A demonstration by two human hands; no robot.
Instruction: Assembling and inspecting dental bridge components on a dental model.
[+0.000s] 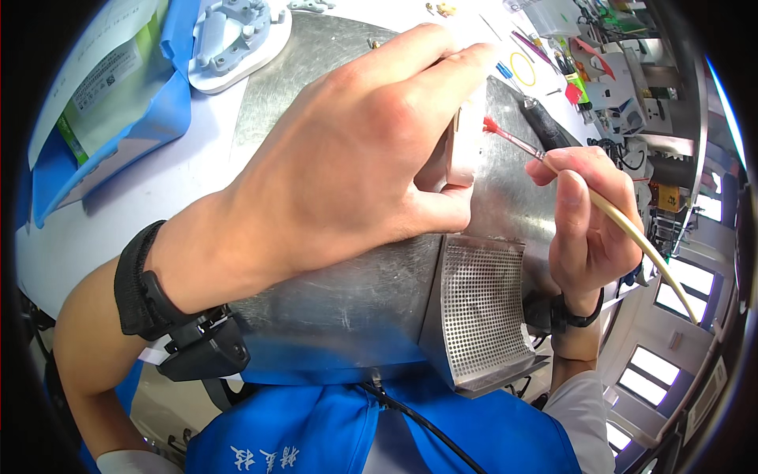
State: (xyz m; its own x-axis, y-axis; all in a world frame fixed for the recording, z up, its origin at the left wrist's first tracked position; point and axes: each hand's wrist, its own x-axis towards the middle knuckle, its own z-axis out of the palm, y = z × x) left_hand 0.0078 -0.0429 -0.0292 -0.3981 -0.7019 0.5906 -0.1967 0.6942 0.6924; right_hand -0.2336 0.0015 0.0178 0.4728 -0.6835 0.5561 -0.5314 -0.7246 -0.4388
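My left hand [347, 150] is closed over a small pinkish-tan piece with a smooth curved side [463, 154]. The fingers and thumb cover most of that piece, so its kind cannot be made out. In my right hand [592, 221] a thin paintbrush [659, 265] is pinched between thumb and fingers. Its pale handle points down to the right, and its red-coloured bristles are right beside the piece; I cannot tell whether they touch it. Both hands are above a scratched metal plate [347, 316], with a curved perforated metal tray [485, 308] below them.
A blue bin [134, 154] with papers and a green package stands at the far left. Beside it lies a grey-and-white moulded part [237, 47]. Beyond my right hand are a dark handpiece [545, 125], a yellow ring [522, 69] and several small tools.
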